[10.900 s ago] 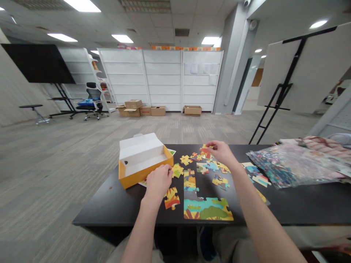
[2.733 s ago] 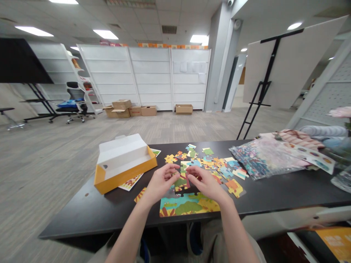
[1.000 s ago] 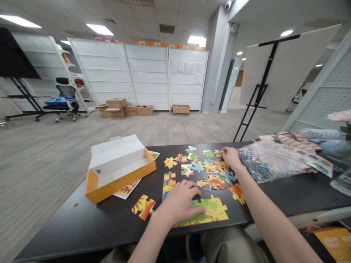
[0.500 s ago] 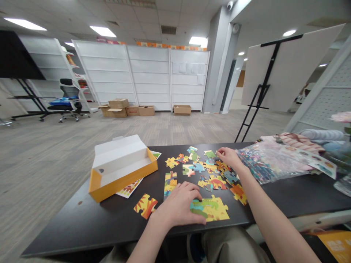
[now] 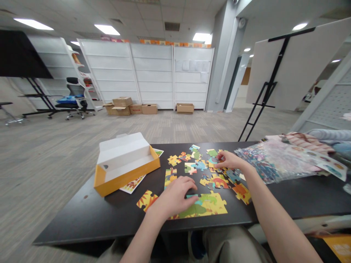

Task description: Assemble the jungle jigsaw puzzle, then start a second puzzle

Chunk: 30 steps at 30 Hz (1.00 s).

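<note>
My left hand [image 5: 175,197] is held over a joined strip of jigsaw puzzle [image 5: 212,204] with a green crocodile on yellow. Its fingers are loosely bent, with the thumb apart and nothing held. Further back, my right hand [image 5: 230,160] has its fingers curled in a pinch at a blue and yellow puzzle piece [image 5: 212,161] among loose ones; the fingertips partly cover it. A red-and-yellow puzzle piece [image 5: 220,181] and an orange one [image 5: 242,193] are near that wrist. Beyond my left hand stands an upright joined section [image 5: 170,176], partly covered. A striped orange piece [image 5: 146,200] lies left of it.
An open yellow box [image 5: 128,174] with a white inside stands at the left, over a printed card [image 5: 133,185]. A clear plastic bag [image 5: 276,160] of colourful pieces lies at the right beside folded cloths [image 5: 309,141]. The black table's [image 5: 71,219] front edge is near my knees.
My left hand has lifted and shifted left, uncovering more of the crocodile strip. My right hand has come slightly down and nearer the blue piece. The whole view has shifted a little.
</note>
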{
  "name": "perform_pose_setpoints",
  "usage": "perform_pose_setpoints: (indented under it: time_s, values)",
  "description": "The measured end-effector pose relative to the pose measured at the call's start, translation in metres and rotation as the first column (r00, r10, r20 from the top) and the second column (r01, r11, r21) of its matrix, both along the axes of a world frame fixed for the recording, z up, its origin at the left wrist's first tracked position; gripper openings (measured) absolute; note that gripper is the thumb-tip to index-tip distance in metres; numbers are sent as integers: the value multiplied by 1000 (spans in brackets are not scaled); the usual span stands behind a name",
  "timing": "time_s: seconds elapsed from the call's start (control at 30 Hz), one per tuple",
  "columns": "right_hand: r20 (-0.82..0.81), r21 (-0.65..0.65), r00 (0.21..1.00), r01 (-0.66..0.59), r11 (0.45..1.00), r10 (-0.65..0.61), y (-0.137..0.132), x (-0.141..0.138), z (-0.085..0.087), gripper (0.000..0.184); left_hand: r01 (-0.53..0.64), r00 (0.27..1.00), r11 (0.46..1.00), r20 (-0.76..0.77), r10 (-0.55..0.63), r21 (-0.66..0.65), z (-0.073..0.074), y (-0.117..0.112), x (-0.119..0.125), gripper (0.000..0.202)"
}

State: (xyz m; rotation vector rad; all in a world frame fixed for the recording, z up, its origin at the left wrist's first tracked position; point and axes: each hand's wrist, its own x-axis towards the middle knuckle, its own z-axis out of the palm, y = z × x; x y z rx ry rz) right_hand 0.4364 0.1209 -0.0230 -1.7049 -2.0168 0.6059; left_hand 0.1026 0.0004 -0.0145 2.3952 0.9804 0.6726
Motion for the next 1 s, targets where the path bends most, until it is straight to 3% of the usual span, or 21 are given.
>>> perform_pose_setpoints:
  time_s: [0.17,0.3,0.43,0.57,0.67,0.8,1.0]
  values:
    - [-321,-138,946,-91,986,42,-8,-9,14,53,-275,955,961,119,272,8,6,17,-25,13]
    - [-530,-79,842,-172,982,104,-19,-23,31,51,-384,885,916,237,401,-116,12,21,-30,17]
    - [-554,-63,801,-313,948,228,-31,-56,48,49,-320,821,904,393,414,-283,12,23,-22,22]
    - [-518,-82,747,-528,845,417,-40,-109,60,43,-198,772,878,483,414,-436,13,27,-21,31]
    - [-568,-67,671,-616,785,477,-43,-142,56,38,-76,780,839,492,387,-539,18,26,-26,44]
    - [-570,-11,666,-593,805,482,-42,-160,38,36,-24,790,793,474,388,-609,21,20,-31,61]
    - [-612,-78,665,-588,805,427,-48,-159,26,40,-84,808,790,422,411,-607,21,15,-33,47]
